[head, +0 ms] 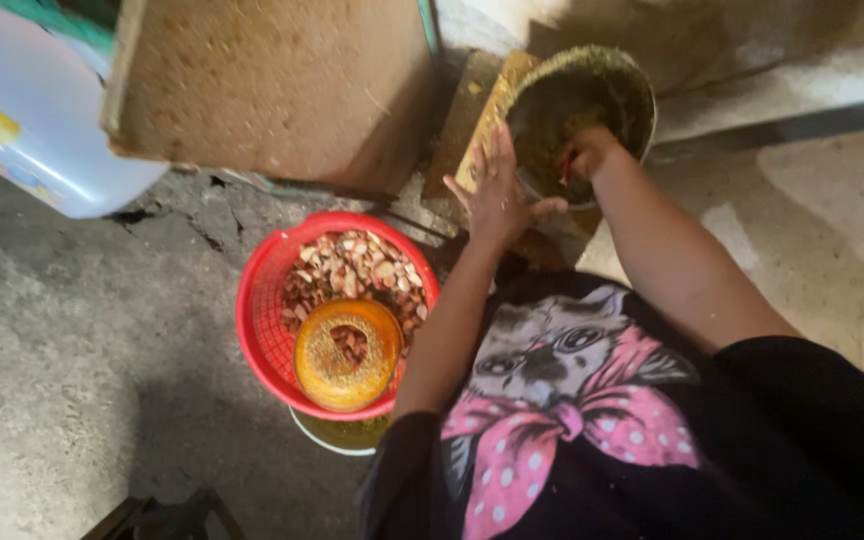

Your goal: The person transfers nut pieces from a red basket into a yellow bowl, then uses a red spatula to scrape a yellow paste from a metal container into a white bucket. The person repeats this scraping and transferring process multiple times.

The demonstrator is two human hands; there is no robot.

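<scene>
A round pot [624,82] crusted with greenish-yellow paste lies tilted toward me at the top centre. My right hand [586,150] reaches into its mouth, and its fingers are buried in the dark paste, so I cannot see how they are held. My left hand [498,192] lies flat with fingers spread against the pot's left rim and the yellowish wooden board [488,120] beside it, holding nothing.
A red plastic basket [260,330] of brown nut pieces [352,265] sits on a pale bowl [337,440], with a small orange bowl [347,352] inside. A brown wooden slab [272,90] and a white-blue plastic container [32,120] stand behind. The floor is rough concrete [72,360].
</scene>
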